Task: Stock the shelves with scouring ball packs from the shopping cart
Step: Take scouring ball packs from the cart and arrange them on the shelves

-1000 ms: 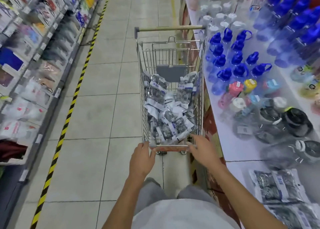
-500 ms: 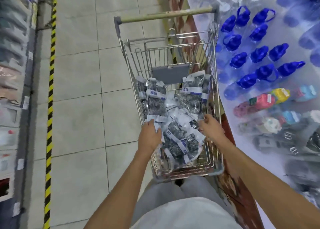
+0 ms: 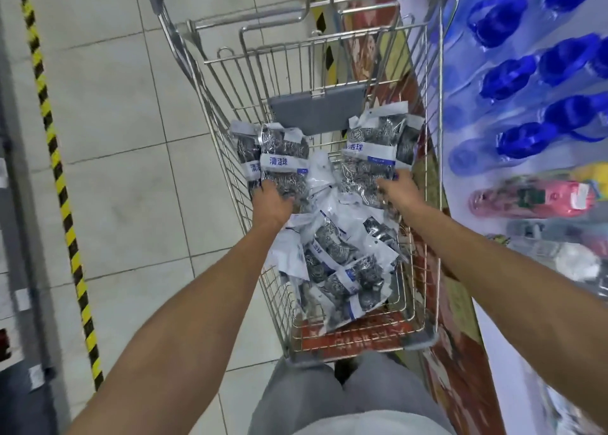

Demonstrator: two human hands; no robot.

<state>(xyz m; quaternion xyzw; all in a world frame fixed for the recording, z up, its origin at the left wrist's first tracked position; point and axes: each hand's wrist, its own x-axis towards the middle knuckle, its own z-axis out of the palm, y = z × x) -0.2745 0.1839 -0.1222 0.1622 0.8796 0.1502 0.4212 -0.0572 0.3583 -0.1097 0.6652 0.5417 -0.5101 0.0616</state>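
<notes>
Inside the cart point(image 3: 424, 112), from left: left hand point(image 3: 272, 201) with fingers curled over an upright pack point(image 3: 283, 165), loose packs point(image 3: 342, 263) heaped between, right hand point(image 3: 396, 193) gripping another upright pack point(image 3: 370, 158), both just beyond the knuckles.

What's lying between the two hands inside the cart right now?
Head view: loose white-and-silver scouring ball packs fill the gap between left hand and right hand.
</notes>
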